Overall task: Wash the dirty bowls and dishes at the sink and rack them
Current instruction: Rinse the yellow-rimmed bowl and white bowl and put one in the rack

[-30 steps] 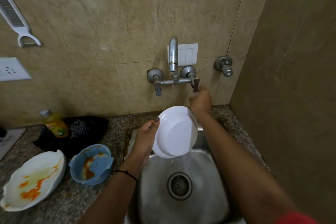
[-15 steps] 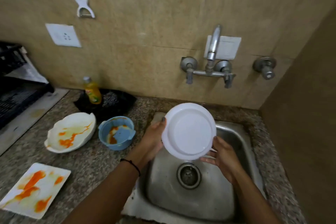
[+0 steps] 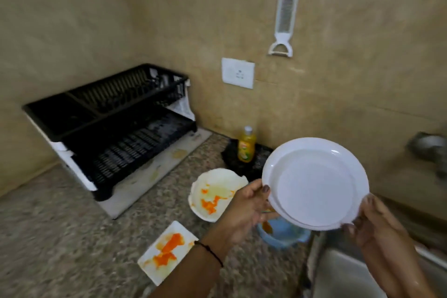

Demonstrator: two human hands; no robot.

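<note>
I hold a clean white round plate (image 3: 314, 182) upright with both hands, its underside facing me. My left hand (image 3: 246, 208) grips its left rim, thumb on the face. My right hand (image 3: 372, 222) pinches its lower right rim. The plate hangs above the counter's edge beside the steel sink (image 3: 343, 273). A black two-tier dish rack (image 3: 113, 128) stands empty at the back left. On the counter lie a stained white bowl (image 3: 212, 193), a stained square white plate (image 3: 167, 251) and a blue bowl (image 3: 283, 234), partly hidden behind my left hand.
A yellow dish-soap bottle (image 3: 246, 145) stands on a black cloth (image 3: 232, 155) by the wall. A white peeler (image 3: 285, 19) hangs above a wall socket (image 3: 238, 72). The tap valve (image 3: 425, 145) shows blurred at the right edge. Speckled granite counter (image 3: 60, 237) spreads left.
My view has swung left from the sink toward the rack. Both hands have carried the white plate left, out over the counter's edge. A second ago my right hand was at the tap handle.
</note>
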